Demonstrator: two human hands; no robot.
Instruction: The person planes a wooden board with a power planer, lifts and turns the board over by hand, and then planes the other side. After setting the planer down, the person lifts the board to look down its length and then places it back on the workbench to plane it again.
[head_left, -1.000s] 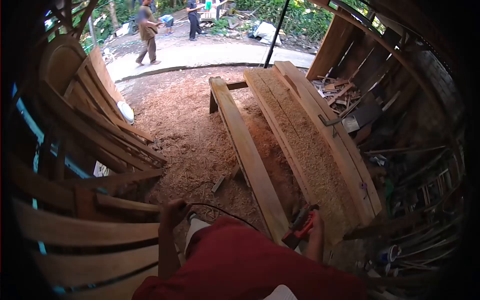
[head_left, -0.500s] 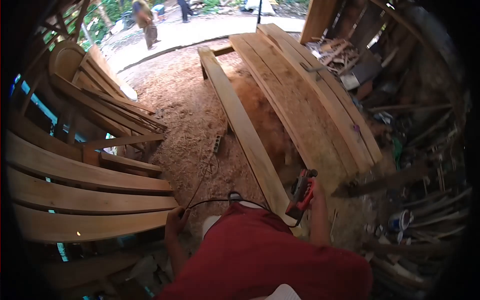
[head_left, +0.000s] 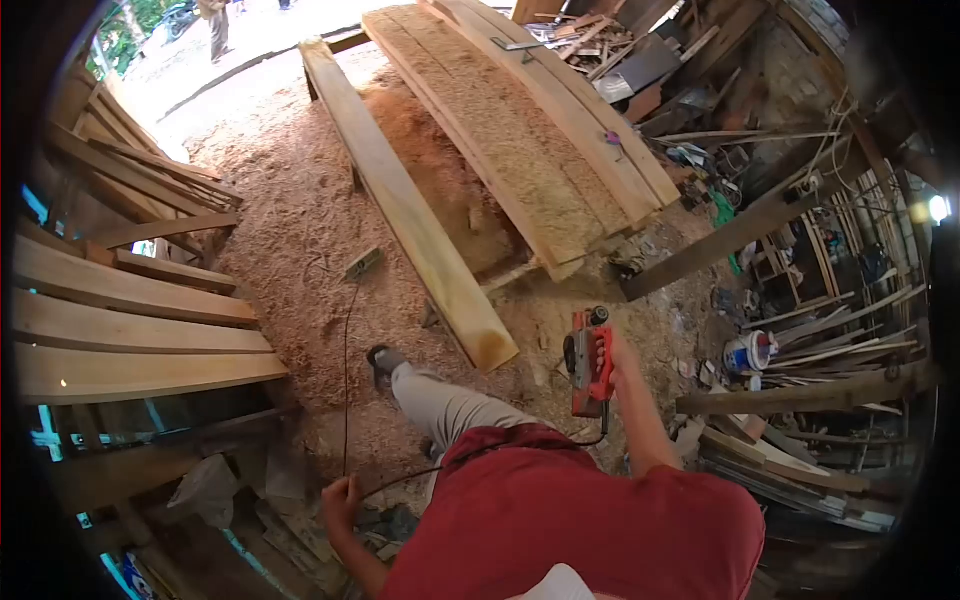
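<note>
My right hand [head_left: 624, 362] is closed round the handle of a red and black power planer [head_left: 590, 364], held upright right of the long pale plank [head_left: 420, 215]. A black cable [head_left: 400, 482] runs from the planer across the front of my body to my left hand [head_left: 342, 496], whose fingers are wrapped round it. From there the cord goes up to a socket strip [head_left: 362, 263] on the shavings. Wide boards [head_left: 520, 130] covered in shavings lie beyond the planer, with a metal clamp [head_left: 516, 44] and a small purple object [head_left: 612, 137] on them.
Curved boards [head_left: 140, 325] are stacked at the left. A dark beam [head_left: 720, 240] juts in at the right, near a white bucket [head_left: 745, 352] and piles of scrap wood [head_left: 830, 450]. Wood shavings [head_left: 270, 190] cover the floor. A person [head_left: 216, 28] stands outside at the top left.
The view has swung right and down, so boards and plank appear farther up and left. My legs now show mid-stride. Both hands still hold the planer and cable, the planer now clear of the plank's end.
</note>
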